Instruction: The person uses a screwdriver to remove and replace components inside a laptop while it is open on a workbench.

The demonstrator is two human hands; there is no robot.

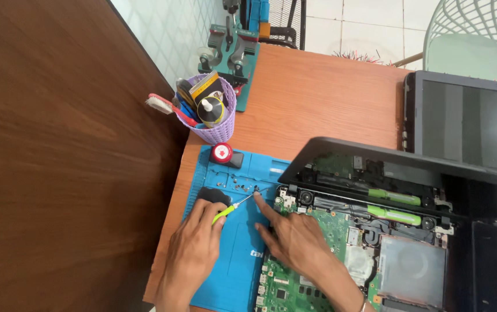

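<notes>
My left hand grips a small screwdriver with a green handle, its tip pointing toward several tiny screws lying on a blue work mat. My right hand rests on the mat's edge and the opened laptop's green circuit board, index finger stretched out and touching the screwdriver tip near the screws. The laptop's black bottom cover is lifted up above the board.
A purple basket of tools and a toothbrush stands at the table's far left. A red and black round tool lies on the mat. A green vise sits behind. Another dark laptop stands on the right.
</notes>
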